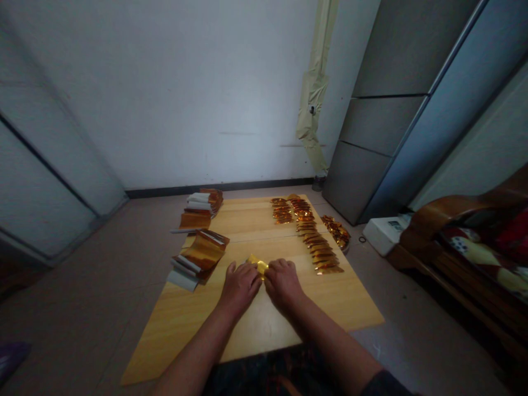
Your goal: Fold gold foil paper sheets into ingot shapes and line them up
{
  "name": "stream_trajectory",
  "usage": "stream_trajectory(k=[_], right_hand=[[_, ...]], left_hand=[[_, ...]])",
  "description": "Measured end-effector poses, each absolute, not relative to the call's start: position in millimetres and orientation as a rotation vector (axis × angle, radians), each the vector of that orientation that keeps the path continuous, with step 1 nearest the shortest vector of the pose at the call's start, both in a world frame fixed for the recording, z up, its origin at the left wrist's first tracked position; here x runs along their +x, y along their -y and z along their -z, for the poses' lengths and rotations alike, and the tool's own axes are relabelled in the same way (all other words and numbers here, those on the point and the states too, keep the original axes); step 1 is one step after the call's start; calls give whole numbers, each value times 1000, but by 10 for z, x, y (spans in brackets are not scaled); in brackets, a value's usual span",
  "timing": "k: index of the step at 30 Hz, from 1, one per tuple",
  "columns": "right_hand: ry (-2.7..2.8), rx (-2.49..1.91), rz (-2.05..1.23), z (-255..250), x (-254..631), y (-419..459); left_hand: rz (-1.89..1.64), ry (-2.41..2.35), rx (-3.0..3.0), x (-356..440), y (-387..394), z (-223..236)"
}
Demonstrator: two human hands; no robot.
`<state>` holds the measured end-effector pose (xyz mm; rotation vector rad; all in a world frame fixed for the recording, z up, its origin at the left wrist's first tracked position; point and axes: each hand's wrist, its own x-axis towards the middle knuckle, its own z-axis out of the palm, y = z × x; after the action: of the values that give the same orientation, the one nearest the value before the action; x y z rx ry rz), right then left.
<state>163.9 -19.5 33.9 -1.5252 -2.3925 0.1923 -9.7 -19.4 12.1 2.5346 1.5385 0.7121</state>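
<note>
Between my two hands is a small piece of gold foil paper (263, 268), pinched at both sides just above the wooden table (264, 324). My left hand (241, 283) grips its left side with curled fingers. On its right side my right hand (284, 280) holds it the same way. The fingers cover most of its edges, so its full shape is hidden. Left of my hands lie fanned stacks of gold-and-white foil sheets (206, 250). To the right, folded gold foil pieces (317, 247) stand in close rows.
A round container heaped with folded gold pieces (336, 231) stands on the floor beyond the table's right edge. Behind it are a grey refrigerator (367, 126) and a white box (381, 234). A wooden bench (449, 275) borders the right side. The white wall (206, 99) rises behind the table.
</note>
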Motion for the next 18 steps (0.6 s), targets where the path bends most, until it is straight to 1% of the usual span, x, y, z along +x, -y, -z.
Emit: stream_trajectory(k=[6,12,18], right_hand=[[2455,-1528,-282,-380,1577,310],[2477,-1401,-264,-339,1579,346],[2489,-1187,-260,-278,1704,267]], left_hand=[[-733,-1629,2581,-92,130,-145],[-652,-1580,2665,-150,161,-147],[-600,-1476,2672,-235,368,-204]])
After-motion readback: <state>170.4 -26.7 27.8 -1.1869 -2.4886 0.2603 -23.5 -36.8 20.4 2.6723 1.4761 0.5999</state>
